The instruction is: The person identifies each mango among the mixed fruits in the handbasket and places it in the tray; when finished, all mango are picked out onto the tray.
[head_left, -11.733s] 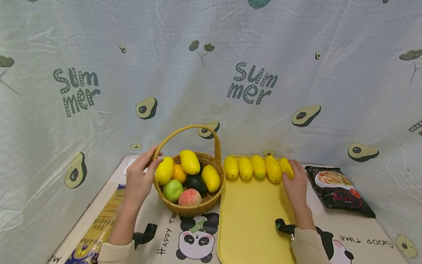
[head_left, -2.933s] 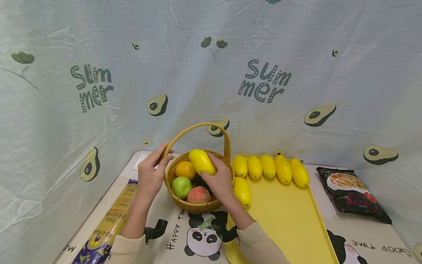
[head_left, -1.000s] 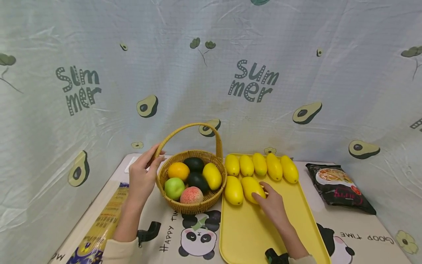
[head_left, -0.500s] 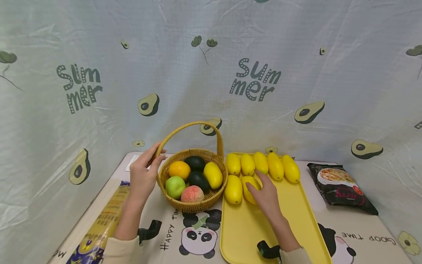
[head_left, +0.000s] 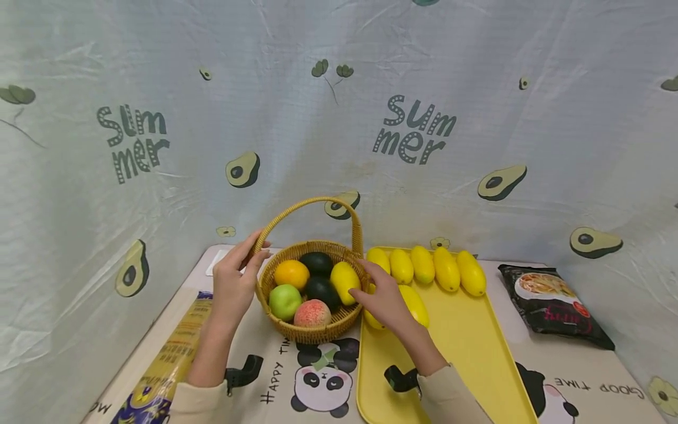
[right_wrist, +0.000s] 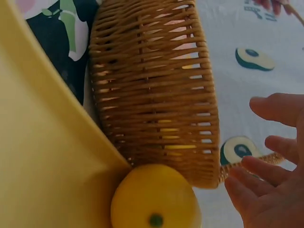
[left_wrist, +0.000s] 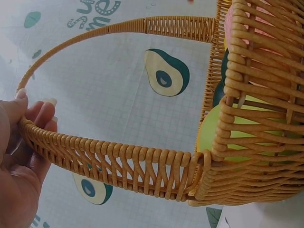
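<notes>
In the head view my left hand [head_left: 235, 280] grips the handle of a wicker basket [head_left: 312, 335]; the left wrist view shows thumb and fingers around the handle [left_wrist: 109, 156]. Inside the basket are an orange [head_left: 292, 275], a green apple [head_left: 285, 302], a peach [head_left: 312, 314], two dark avocado-like fruits [head_left: 316, 263] and one yellow mango [head_left: 344, 281]. Over the basket's right rim, my right hand [head_left: 386, 297] reaches with parted fingers beside that mango. The right wrist view shows this hand [right_wrist: 270, 175] with fingers spread and nothing held.
A yellow tray [head_left: 450, 365] stands right of the basket, with a back row of several mangoes [head_left: 446, 270] and two more in front, partly behind my right hand. A black food packet [head_left: 553, 303] lies at the right, a long yellow packet [head_left: 169, 359] at the left.
My right hand let go of a mango in the tray's front row and moved left to the basket. Two mangoes have gone from basket to tray since the oldest frame. The left hand stays put.
</notes>
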The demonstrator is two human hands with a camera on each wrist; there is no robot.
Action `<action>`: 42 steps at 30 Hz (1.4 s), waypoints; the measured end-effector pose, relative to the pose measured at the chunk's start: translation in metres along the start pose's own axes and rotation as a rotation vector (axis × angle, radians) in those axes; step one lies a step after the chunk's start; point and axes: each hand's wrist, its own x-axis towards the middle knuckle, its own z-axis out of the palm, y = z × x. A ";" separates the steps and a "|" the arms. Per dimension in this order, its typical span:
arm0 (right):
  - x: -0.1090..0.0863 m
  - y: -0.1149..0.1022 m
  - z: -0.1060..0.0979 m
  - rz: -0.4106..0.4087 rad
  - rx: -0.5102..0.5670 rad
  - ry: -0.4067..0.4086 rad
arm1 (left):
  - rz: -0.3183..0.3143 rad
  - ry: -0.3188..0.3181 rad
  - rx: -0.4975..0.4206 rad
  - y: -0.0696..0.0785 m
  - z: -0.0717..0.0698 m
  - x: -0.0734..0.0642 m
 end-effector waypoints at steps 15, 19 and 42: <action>0.033 -0.008 0.025 -0.074 -0.226 -0.245 | 0.002 -0.006 0.002 0.000 0.001 0.001; 0.038 -0.006 0.024 -0.079 -0.303 -0.265 | 0.003 -0.005 0.012 0.000 0.003 0.000; 0.042 -0.010 0.035 -0.103 -0.480 -0.290 | -0.010 0.003 -0.011 -0.001 0.001 0.001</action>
